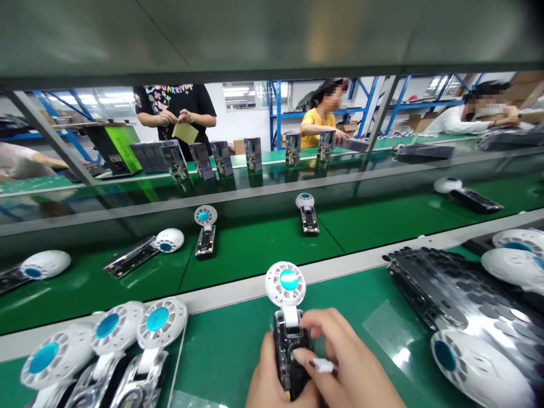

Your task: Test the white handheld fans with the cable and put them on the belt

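My left hand [267,374] is wrapped round the dark, clear-cased body of a small handheld fan [285,285], held upright in front of me. The fan's round white head, with a shiny blue disc at its centre, points away from me. My right hand [344,362] is closed over the same body. Its thumb presses on a dark round part there, and the index finger rests near the neck. A thin white stick-like thing [325,365] pokes out between the right fingers; what it is I cannot make out.
Several similar fans [157,328] lie at the left on the green bench. More fans [206,241] lie on the green belt [255,243] ahead. At right sits a plastic-covered tray of black discs [467,289], with fans around it. Boxes [253,154] and co-workers [318,122] are beyond.
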Available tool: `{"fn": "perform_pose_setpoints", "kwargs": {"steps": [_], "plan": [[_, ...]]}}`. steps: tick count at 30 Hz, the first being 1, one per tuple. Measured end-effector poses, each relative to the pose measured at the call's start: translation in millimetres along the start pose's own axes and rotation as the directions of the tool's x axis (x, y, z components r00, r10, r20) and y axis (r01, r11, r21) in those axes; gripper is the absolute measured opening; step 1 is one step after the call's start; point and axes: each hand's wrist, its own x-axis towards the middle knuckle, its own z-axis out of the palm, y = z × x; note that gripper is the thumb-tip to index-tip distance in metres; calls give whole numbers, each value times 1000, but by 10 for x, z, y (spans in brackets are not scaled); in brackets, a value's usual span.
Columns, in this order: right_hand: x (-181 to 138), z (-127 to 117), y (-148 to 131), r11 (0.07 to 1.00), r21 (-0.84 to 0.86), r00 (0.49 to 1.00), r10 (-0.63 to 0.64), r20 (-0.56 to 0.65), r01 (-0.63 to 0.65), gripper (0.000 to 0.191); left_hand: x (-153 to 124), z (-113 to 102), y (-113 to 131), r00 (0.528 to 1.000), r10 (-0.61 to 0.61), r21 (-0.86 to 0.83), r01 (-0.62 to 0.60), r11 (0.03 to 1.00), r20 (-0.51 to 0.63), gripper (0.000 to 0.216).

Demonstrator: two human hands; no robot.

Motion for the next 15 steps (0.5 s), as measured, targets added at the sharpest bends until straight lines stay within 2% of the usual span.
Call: {"fn": "perform_pose_setpoints", "kwargs": {"steps": [3, 6, 9, 10, 12, 15], "plan": [[56, -76, -18, 986, 110, 991, 117, 69, -124, 21, 2, -14, -41, 999, 14, -59, -11, 998, 41, 47], [58, -260, -61, 959, 247, 986, 114, 119, -141, 18, -9, -34, -41, 994, -5, -259, 32, 965, 107, 58], [-19, -433, -98, 973, 198, 991, 108, 77, -121, 10, -24, -47, 26, 988, -71, -461, 128, 878, 140, 62], [-50, -460, -99, 980, 164, 992, 102, 68, -112, 13, -26, -49, 54, 986, -88, -510, 150, 847, 143, 61], [-99, -458, -84, 988, 137, 995, 69, 67, -78, 22, -27, -52, 98, 984, -91, -578, 165, 799, 155, 57], [-112, -372, -42, 990, 139, 992, -10, 122, -7, 22, -32, -62, 129, 985, -70, -609, 154, 778, 159, 50]]}}
